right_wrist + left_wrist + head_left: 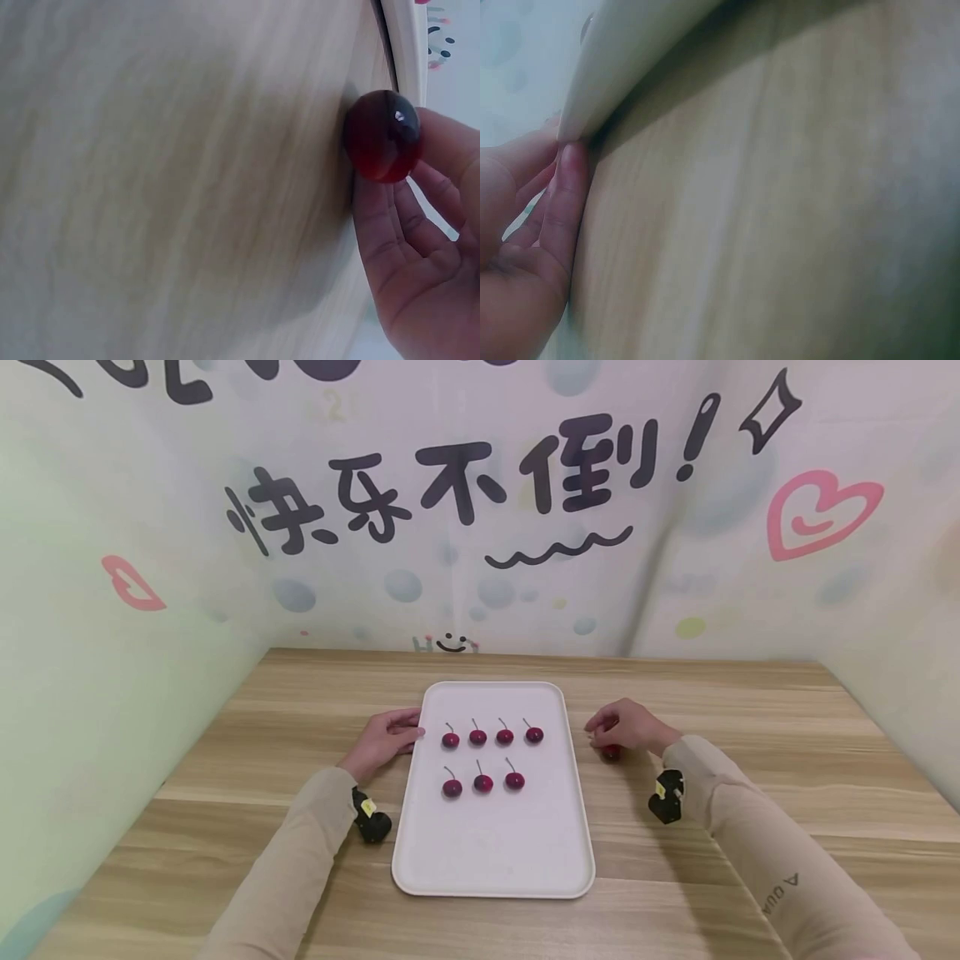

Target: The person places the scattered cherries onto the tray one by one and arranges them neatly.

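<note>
A white rectangular tray (491, 852) lies lengthwise on the wooden table. On it are dark red stemmed cherries: several in the back row, including one cherry (534, 735) at its right end, and three in the row nearer me, with a cherry (514, 781) at the right. My left hand (381, 743) holds the tray's left rim, its fingertips meeting at the edge in the left wrist view. Right of the tray, my right hand (628, 727) pinches another cherry (382, 139) by its stem side. The fingers partly hide that cherry in the head view.
The light wooden table (247, 827) extends on both sides of the tray. Behind it hangs a pale printed backdrop (375, 593) with dark lettering and a pink heart. Small black devices are strapped to both wrists, such as the right wrist camera (666, 797).
</note>
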Demonstrator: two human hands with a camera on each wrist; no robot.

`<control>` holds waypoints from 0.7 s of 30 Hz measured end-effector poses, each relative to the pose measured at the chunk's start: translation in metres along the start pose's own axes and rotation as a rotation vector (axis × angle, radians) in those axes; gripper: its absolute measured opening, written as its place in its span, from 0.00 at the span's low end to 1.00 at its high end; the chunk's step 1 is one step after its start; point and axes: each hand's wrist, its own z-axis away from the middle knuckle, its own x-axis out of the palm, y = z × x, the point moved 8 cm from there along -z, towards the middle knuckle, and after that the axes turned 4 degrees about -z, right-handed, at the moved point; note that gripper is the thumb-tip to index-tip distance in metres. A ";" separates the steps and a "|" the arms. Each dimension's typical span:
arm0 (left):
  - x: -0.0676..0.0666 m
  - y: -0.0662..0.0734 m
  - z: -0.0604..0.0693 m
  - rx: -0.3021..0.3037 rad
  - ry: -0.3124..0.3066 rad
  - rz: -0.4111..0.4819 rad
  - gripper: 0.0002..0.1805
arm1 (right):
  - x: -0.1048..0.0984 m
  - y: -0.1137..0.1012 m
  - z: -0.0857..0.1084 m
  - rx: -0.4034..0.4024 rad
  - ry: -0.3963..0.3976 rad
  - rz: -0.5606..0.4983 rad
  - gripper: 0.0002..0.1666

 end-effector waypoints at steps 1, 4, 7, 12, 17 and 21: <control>0.000 0.000 0.000 -0.002 0.001 0.005 0.26 | 0.000 0.001 0.000 0.005 0.003 0.002 0.12; 0.001 0.001 0.000 0.013 -0.004 0.006 0.26 | 0.001 0.001 -0.001 0.004 -0.003 0.001 0.11; 0.001 0.001 0.000 0.015 -0.003 0.002 0.26 | 0.001 0.002 -0.001 0.009 -0.007 -0.008 0.10; 0.000 0.000 0.000 -0.002 0.003 -0.008 0.26 | 0.000 0.001 -0.001 -0.012 -0.008 0.000 0.09; 0.000 0.000 0.000 -0.002 0.006 -0.017 0.26 | 0.000 0.002 -0.001 -0.039 -0.003 -0.044 0.10; 0.000 0.000 0.000 -0.001 0.004 -0.016 0.26 | -0.001 0.004 -0.001 -0.068 0.008 -0.069 0.10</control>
